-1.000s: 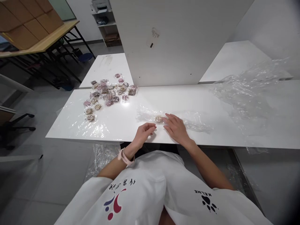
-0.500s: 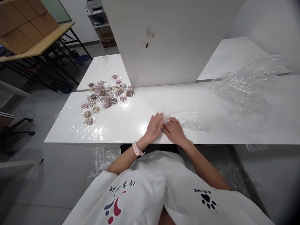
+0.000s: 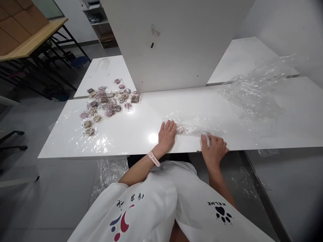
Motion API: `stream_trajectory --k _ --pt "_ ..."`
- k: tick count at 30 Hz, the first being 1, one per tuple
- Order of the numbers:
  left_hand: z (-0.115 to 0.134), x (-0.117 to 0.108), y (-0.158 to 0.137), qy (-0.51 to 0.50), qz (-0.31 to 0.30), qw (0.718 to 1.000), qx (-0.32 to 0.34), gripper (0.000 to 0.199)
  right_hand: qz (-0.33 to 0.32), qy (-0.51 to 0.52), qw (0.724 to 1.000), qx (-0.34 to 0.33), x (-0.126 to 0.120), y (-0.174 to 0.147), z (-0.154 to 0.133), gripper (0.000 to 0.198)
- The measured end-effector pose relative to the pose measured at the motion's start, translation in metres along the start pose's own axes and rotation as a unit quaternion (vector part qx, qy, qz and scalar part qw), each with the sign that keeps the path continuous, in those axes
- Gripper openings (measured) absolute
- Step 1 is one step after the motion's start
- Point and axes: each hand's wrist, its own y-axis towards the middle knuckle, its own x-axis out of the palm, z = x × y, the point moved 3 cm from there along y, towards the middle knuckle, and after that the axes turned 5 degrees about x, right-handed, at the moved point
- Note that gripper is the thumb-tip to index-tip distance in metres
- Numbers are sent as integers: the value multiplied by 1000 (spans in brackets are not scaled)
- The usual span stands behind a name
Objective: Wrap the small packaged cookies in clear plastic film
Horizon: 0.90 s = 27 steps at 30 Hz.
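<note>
Film (image 3: 195,130), clear and crinkled, lies as a strip on the white bench (image 3: 141,132), close to the near edge, with a small tan piece (image 3: 180,129) near its left end. The left hand (image 3: 167,136) rests palm down over that end, just beside the piece; its grip is flat, fingers side by side and clamped on nothing that shows, probably because light film slides and curls unless weighted. The right hand (image 3: 214,148) is at the bench's near edge, by the film's lower right part, thumb apart from bent fingers. Whether this grip pinches a film edge I cannot tell; the plastic is too clear there. The two hands stand well apart along the strip, which likely helps to keep it flat and straight.

Farther left, a pile (image 3: 108,101) of wrapped pieces, pink, brown and tan, sits out of the hands' way. To the right, a big rumpled sheet (image 3: 262,95) of clear plastic spreads over the bench and over its near edge; it could catch on the right arm. Behind the film, a tall white panel (image 3: 176,47) blocks reach across the middle. Beyond, boxes (image 3: 24,22) stand on a wooden table (image 3: 54,25), with a blue stool (image 3: 79,61) nearby
</note>
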Motion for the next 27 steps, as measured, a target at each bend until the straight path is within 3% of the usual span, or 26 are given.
stream_trajectory --k 3,5,6,10,12,15,19,22,24,27 --pt "0 0 -1 2 4 1000 2 43 -11 190 980 51 15 26 -17 42" --pt "1 1 -1 4 4 1000 2 42 -17 301 953 16 21 33 -41 32" --pt "1 2 -1 5 4 1000 3 41 -32 328 944 -33 23 33 -56 25" --pt "-2 4 0 -6 -3 1000 17 38 -170 256 902 -303 35 14 -105 15" --pt "-6 1 -4 -28 -7 999 30 36 -235 210 877 -363 42 8 -108 23" --pt "-12 -13 -17 -69 -2 996 49 31 -297 160 848 -407 49 10 -97 32" --pt "-17 -37 -29 -83 31 991 96 39 -319 94 822 -462 52 18 -81 42" --pt "-23 -40 -24 -115 -5 980 162 45 -333 87 805 -483 53 21 -78 42" --pt "-33 -36 -14 -153 -24 977 149 41 -321 103 815 -472 52 24 -78 42" --pt "-51 -30 4 -229 -26 970 73 30 -275 128 855 -420 52 33 -79 40"
